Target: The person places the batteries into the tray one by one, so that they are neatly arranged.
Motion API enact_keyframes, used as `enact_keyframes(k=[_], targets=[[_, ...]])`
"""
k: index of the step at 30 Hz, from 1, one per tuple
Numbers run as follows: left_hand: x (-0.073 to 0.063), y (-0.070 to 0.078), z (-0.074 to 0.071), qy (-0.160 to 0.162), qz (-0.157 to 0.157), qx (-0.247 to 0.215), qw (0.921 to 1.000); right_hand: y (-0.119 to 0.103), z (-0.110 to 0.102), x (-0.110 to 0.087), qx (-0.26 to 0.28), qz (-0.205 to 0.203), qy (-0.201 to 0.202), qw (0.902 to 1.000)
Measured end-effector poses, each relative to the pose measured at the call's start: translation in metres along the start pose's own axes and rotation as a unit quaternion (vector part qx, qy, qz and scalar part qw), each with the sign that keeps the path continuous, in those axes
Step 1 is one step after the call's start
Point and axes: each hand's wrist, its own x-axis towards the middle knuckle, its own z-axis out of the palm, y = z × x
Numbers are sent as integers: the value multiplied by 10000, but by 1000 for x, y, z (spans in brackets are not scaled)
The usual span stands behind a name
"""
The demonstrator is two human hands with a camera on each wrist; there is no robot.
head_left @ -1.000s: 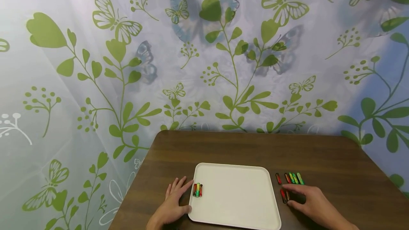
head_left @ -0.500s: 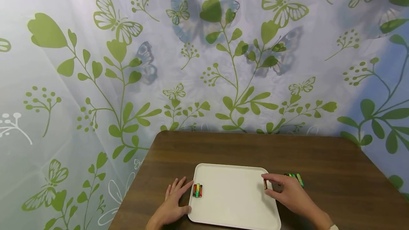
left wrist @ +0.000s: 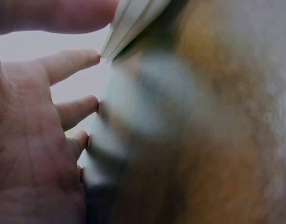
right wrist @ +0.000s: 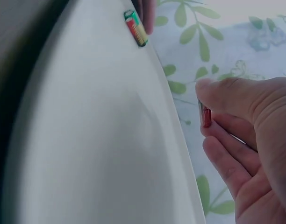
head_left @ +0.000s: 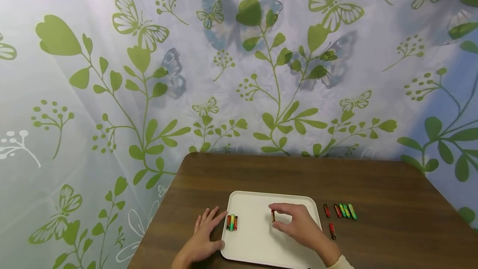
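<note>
My right hand [head_left: 300, 224] pinches a dark red battery [head_left: 273, 216] between thumb and fingertips above the middle of a white tray [head_left: 257, 242]. In the right wrist view that battery [right wrist: 206, 116] shows a red end beneath the thumb. Along the tray's left rim lies my left hand [head_left: 201, 238], its fingers extended and its thumb and a fingertip touching the edge; the left wrist view shows the fingers spread beside the rim [left wrist: 133, 23]. Three batteries [head_left: 232, 222], red and green-yellow, stand side by side inside the tray near that hand.
Right of the tray, a row of several red and green batteries [head_left: 345, 211] lies on the brown wooden table [head_left: 396, 227]. Two single red batteries lie nearer the tray, one behind [head_left: 326, 210] and another in front [head_left: 332, 231]. A leaf-and-butterfly curtain [head_left: 224, 74] hangs behind the table.
My right hand has picked up a battery from the table at the right and carried it left over the tray. The left hand stays at the tray's left edge.
</note>
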Motion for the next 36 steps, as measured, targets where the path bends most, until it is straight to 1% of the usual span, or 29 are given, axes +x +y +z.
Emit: enact_keyframes(k=[5,9,12,17,20,24,27,30,36], targets=[[0,-1,1,26,52,27,10000,-9,20,15,305,219,-140,9992],[1,-1,0,28,39,98,9999,-16,37,25,645,321,-358,9968],[1,0,0,40,18,138,9999,-21,49,29,848,342,-485,9946],[0,0,0,92,30,169,9998,-27,66,32,1002,438,-609,9921],[0,-1,0,100,48,167,9998,-30,74,33,873,426,-679,9930],[0,0,0,81,48,160,9998,-36,82,35,425,198,-770,9959],[0,0,0,67,29,163,9998,-41,86,37,188,67,-867,9960],[0,1,0,64,21,155,9999,-45,87,38,48,-11,-929,9957],[-1,2,0,58,34,143,9999,-49,88,39,-66,18,-980,9952]])
